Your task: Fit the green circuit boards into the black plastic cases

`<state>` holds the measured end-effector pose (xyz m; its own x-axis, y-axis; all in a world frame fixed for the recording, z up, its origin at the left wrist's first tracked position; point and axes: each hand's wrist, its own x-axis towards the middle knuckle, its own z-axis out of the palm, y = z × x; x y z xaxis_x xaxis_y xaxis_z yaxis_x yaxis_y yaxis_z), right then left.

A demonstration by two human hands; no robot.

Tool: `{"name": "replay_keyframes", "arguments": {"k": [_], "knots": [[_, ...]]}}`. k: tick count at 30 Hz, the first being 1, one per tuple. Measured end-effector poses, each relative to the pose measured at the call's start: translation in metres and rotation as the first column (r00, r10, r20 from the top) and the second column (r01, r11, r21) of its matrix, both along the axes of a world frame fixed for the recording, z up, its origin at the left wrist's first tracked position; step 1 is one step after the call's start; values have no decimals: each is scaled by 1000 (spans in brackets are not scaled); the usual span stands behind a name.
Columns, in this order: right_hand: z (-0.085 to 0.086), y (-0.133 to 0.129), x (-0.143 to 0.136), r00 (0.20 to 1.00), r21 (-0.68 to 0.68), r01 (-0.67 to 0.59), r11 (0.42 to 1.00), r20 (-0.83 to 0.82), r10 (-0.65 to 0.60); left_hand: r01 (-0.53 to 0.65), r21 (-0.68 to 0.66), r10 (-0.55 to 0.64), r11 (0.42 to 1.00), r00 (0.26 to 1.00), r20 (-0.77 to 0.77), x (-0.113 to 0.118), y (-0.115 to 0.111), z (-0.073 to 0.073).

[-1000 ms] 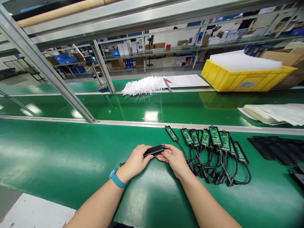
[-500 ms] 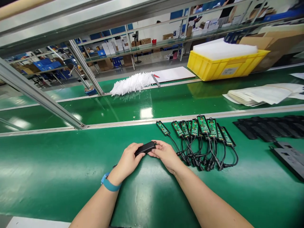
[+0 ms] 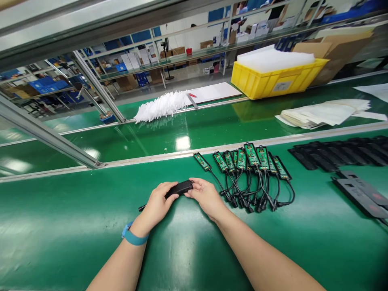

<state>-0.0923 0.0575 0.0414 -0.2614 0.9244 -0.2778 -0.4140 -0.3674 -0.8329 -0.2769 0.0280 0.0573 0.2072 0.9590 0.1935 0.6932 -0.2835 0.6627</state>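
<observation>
A slim black plastic case (image 3: 179,188) is held above the green bench between both hands. My left hand (image 3: 159,202) wraps round its near-left part, thumb along the side. With thumb and fingers closed, my right hand (image 3: 206,197) grips the far right end, where a small loop sticks out. A black cable end (image 3: 141,208) pokes out beyond the left hand; the cable between is hidden by that hand. To the right lies a cluster of green circuit boards (image 3: 251,154) in open black shells, with black cables (image 3: 242,198) trailing toward me.
Black covers (image 3: 336,155) lie in an overlapping row at the right, with grey-black power strips (image 3: 360,194) nearer. Behind a metal rail are paper sheets (image 3: 321,113), a yellow bin (image 3: 279,81) and a heap of white strips (image 3: 163,106). A metal post (image 3: 54,133) slants at left.
The view has shifted slightly, so the bench items sit further left. Both hands keep hold of the black case, and more of the cable end shows past my left hand.
</observation>
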Motion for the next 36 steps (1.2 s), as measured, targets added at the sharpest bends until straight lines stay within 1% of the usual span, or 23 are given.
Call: {"name": "replay_keyframes", "arguments": {"k": [6,9,12,19,23,25,28,32,36], "knots": [[-5,-2,-5,1000,10,-7,1000,-23,7,-40,9,40,999,999,-24,-3,1,-3],[-6,-2,-6,1000,1,4,1000,-28,-4,-17,8,18,1000,999,-30,-5,3,-3],[-5,-1,-5,999,-5,14,1000,-29,-14,14,2,-14,1000,1000,-23,-5,3,-1],[2,-2,-4,999,-29,7,1000,-49,-9,24,5,-23,1000,999,-44,-6,3,0],[9,-4,-1,999,-51,21,999,-25,-22,40,55,-35,998,996,-86,-2,4,-1],[11,-4,1,998,-59,57,997,30,-55,69,86,-59,994,992,-116,4,2,-1],[11,-2,4,987,-33,110,993,118,-105,104,122,-86,987,985,-146,14,-3,-1],[11,-1,7,982,-4,91,996,165,-89,58,202,-30,978,990,-139,21,-9,1],[14,-3,8,984,27,41,999,170,-45,-4,247,31,969,994,-107,19,-10,4]]}}
